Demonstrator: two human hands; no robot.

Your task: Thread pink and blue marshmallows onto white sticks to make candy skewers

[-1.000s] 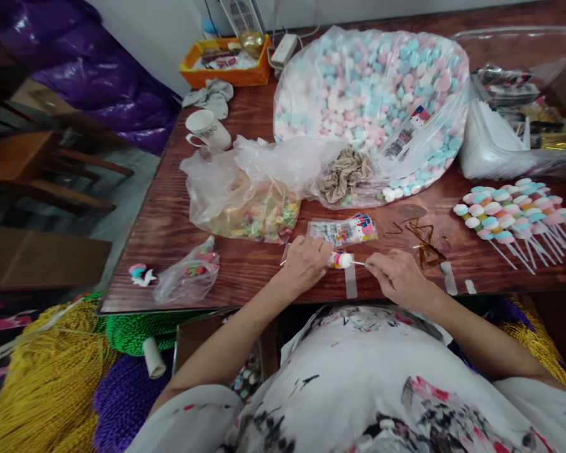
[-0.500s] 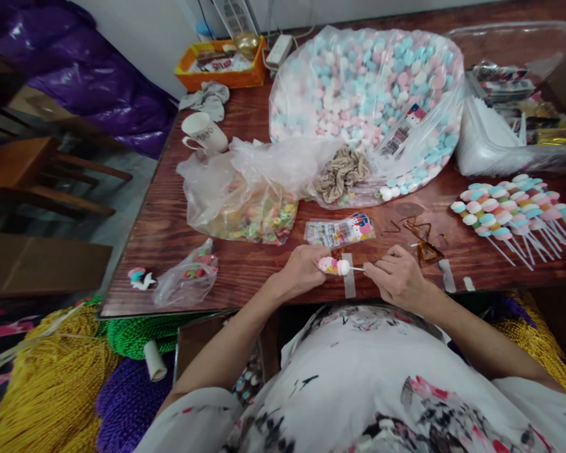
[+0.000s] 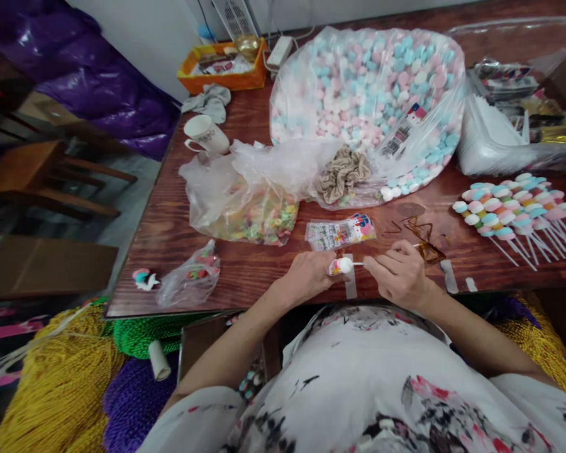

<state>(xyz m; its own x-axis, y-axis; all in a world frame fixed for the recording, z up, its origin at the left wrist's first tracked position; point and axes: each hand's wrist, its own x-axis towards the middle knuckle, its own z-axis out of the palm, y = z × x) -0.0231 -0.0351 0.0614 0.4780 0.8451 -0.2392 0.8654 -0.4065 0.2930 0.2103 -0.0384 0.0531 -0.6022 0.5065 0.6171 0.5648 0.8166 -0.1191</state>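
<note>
Plastic bag (image 3: 456, 94) bulges with pastel marshmallows (image 3: 358, 82); left hand (image 3: 311, 277) closes on the marshmallow skewer (image 3: 343, 266), right hand (image 3: 399, 278) pinches its stick.

Left hand (image 3: 311, 275) grips the marshmallow skewer (image 3: 340, 266), right hand (image 3: 399, 277) pinches its stick above the wooden table (image 3: 245, 267)
</note>
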